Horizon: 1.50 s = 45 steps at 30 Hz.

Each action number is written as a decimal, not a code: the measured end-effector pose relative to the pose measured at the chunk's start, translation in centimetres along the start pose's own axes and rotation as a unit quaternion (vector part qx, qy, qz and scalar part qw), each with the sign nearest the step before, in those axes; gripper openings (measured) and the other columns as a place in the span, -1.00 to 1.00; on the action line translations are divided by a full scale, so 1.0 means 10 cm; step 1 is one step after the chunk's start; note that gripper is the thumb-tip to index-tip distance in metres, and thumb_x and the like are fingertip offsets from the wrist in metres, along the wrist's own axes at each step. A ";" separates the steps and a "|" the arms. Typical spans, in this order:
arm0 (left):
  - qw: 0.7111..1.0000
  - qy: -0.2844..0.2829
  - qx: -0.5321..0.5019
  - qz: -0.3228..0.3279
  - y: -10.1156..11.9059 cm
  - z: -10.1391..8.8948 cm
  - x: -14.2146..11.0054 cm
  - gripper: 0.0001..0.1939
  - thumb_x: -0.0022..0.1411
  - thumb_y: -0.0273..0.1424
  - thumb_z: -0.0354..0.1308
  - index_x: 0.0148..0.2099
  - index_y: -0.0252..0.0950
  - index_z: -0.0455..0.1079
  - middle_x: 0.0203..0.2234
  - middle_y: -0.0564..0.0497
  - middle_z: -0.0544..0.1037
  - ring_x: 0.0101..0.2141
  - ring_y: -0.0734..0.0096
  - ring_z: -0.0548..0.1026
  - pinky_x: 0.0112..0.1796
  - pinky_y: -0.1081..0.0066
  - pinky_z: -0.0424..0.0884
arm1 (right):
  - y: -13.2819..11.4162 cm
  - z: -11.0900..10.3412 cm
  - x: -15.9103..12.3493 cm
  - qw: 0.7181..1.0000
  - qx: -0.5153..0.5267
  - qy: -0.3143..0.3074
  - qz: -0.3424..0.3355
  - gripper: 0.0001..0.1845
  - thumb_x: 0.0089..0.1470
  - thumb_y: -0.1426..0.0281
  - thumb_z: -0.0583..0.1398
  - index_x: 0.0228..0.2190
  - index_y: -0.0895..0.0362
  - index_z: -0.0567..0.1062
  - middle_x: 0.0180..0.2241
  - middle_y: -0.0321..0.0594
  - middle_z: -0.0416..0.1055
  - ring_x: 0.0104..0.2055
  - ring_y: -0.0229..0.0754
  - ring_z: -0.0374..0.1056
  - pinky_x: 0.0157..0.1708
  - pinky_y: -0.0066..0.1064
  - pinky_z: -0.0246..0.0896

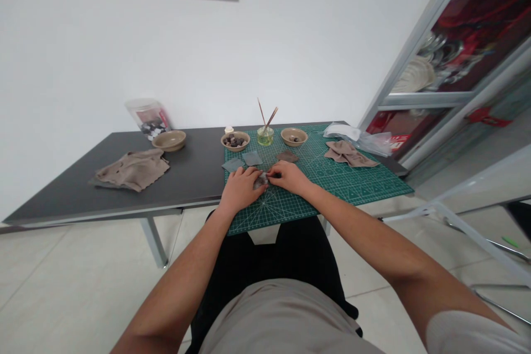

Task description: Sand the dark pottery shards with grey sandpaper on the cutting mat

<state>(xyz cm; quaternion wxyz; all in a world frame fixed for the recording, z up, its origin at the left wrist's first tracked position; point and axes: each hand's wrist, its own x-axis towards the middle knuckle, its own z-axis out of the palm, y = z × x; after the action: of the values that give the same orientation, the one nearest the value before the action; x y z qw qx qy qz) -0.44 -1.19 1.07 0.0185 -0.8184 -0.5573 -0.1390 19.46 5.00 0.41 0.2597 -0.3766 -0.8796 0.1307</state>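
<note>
Through the head camera, my left hand point(243, 189) and right hand point(288, 177) meet over the cutting mat point(365, 192), directly at 12 o'clock from my lap. The fingers of both hands curl closed around a small grey piece point(261, 180), which sits between them just above the mat. How firmly each hand grips it I cannot tell, because the fingers partly hide it. Two grey-green squares point(233, 165) and a brown scrap point(287, 156) lie just beyond, probably kept within easy reach. Farther out at 12 o'clock stand a pebble bowl point(235, 141), a jar with sticks point(265, 135) and a second bowl point(293, 136), likely set behind the work area to leave it free. A cloth point(348, 153) lies at 2 o'clock, and another point(130, 170) rests on the table point(194, 177) at 10 o'clock.
</note>
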 end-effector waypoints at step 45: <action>0.999 0.026 -0.029 -0.031 0.00 0.05 0.00 -0.21 0.29 -0.11 0.13 0.46 -0.22 0.00 0.20 -0.08 0.48 0.07 0.00 0.40 0.03 0.11 0.31 | -0.20 0.13 0.18 0.998 -0.051 -0.032 0.013 -0.88 0.09 0.53 0.31 -0.30 0.15 0.66 -0.27 -0.13 0.58 -0.13 -0.12 0.41 -0.06 -0.31 0.24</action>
<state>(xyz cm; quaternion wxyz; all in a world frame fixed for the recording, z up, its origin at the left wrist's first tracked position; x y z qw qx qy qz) -0.37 -1.12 0.58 0.0044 -0.7969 -0.5776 -0.1769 16.50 4.96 0.83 0.2103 -0.3964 -0.8880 0.1004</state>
